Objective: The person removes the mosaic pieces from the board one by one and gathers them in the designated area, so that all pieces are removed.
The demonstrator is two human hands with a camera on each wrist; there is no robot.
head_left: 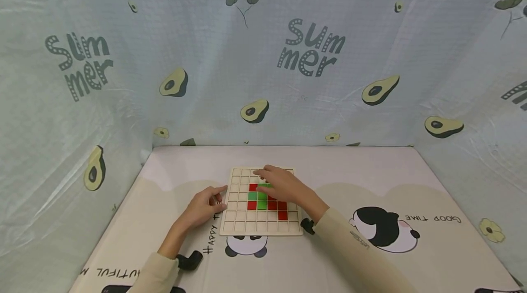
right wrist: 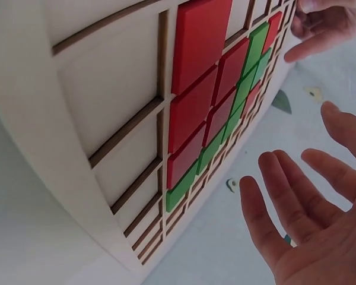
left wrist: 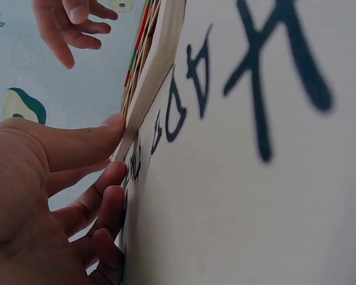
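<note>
A pale wooden grid board (head_left: 240, 226) lies flat on the table, with red tiles (head_left: 282, 215) and green tiles (head_left: 262, 205) filling several middle squares. One tile (head_left: 252, 196) is a bluer green. My left hand (head_left: 203, 206) is at the board's left edge; in the left wrist view its thumb (left wrist: 86, 145) touches the rim, and the other fingers are loosely bent against the tabletop. Above the far half of the board is my right hand (head_left: 284, 185), partly covering the tiles in the head view. Its fingers (right wrist: 291, 202) are spread and hold nothing in the right wrist view.
The tabletop (head_left: 329, 261) has a printed cover with panda drawings and lettering. A pale curtain (head_left: 206, 55) with avocado prints stands behind and at both sides. Dark objects (head_left: 113, 289) show at the front edge. Black wrist mounts (head_left: 189, 261) sit on both arms.
</note>
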